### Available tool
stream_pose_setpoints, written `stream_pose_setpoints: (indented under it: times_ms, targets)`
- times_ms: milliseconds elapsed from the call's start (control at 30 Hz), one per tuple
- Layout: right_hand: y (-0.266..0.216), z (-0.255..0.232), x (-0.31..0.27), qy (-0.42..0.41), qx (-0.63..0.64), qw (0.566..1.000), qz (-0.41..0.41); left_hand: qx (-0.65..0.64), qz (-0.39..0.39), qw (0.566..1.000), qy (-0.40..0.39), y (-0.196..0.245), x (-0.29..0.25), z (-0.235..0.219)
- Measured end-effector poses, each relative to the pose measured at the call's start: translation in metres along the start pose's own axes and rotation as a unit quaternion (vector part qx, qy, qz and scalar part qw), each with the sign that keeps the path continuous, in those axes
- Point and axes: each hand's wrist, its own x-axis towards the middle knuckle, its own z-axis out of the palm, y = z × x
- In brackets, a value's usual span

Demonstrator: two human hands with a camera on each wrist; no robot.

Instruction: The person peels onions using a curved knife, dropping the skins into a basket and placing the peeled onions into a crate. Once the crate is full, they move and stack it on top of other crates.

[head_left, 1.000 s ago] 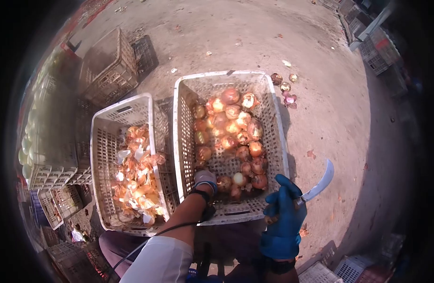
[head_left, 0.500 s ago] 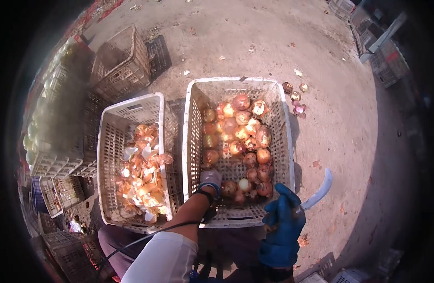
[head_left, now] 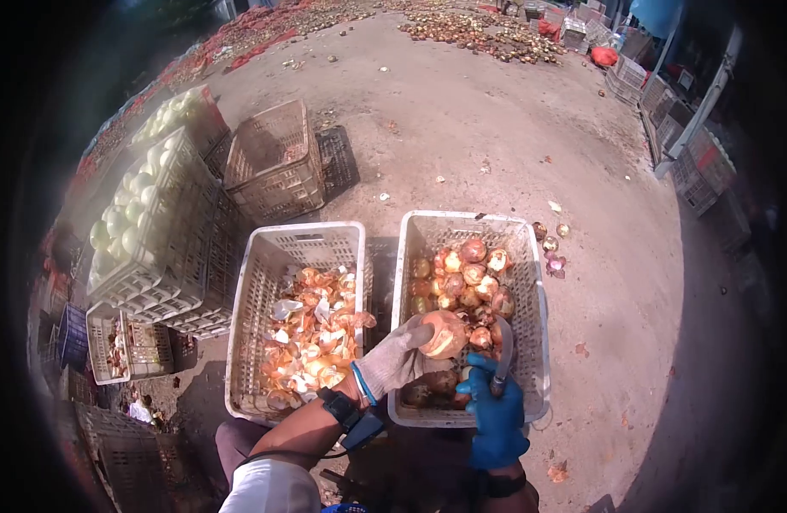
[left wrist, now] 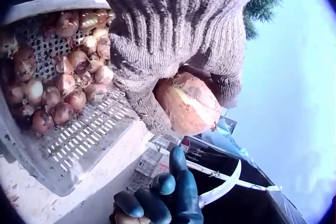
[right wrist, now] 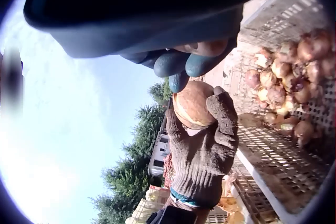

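Note:
My left hand, in a knitted grey glove, holds a large onion above the near part of a white crate. The onion's brown skin has a pale strip, plain in the left wrist view, where thumb and fingers clasp its sides. Beside it, my right hand in a blue rubber glove grips a knife with a curved blade pointing up and away. In the right wrist view the blue fingertips are right at the onion. More unpeeled onions lie in the crate below.
Left of the onion crate stands another white crate with papery peels. Stacked crates of pale peeled onions rise at the far left, near a brown crate. A few loose onions lie on the ground at right.
My left hand has come up out of the onion crate with an onion. My right hand has brought the knife inward beside it, blade now more upright. The head view has tilted up.

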Motion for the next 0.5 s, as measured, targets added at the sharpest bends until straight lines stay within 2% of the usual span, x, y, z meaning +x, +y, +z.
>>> stream_pose_setpoints:
  times_ms: [67, 100, 167, 267, 333, 367, 433, 500]
  targets:
    - [0.014, 0.021, -0.006, -0.028, -0.033, 0.998, -0.038, 0.025, 0.037, 0.999, 0.010, 0.015, -0.042, 0.016]
    - [0.029, 0.030, -0.005, -0.030, -0.079, 0.989, -0.119, 0.047, 0.045, 0.998, 0.015, 0.024, -0.062, 0.022]
    - [0.055, 0.046, -0.002, -0.033, -0.164, 0.946, -0.278, 0.092, 0.072, 0.992, 0.037, 0.038, -0.101, 0.034]
    - [0.027, 0.070, -0.025, -0.044, -0.287, 0.865, -0.410, 0.134, 0.106, 0.983, 0.075, 0.055, -0.148, 0.042]
    - [0.011, 0.087, -0.040, -0.068, -0.376, 0.834, -0.398, 0.152, 0.080, 0.980, 0.097, 0.063, -0.173, 0.038]
    - [0.006, 0.095, -0.043, -0.079, -0.420, 0.815, -0.392, 0.154, 0.099, 0.978, 0.097, 0.062, -0.181, 0.029]
    - [0.005, 0.112, -0.044, -0.095, -0.450, 0.798, -0.390, 0.155, 0.132, 0.974, 0.096, 0.058, -0.192, 0.011]
    - [0.004, 0.124, -0.045, -0.110, -0.480, 0.777, -0.392, 0.159, 0.124, 0.972, 0.119, 0.061, -0.204, 0.008]
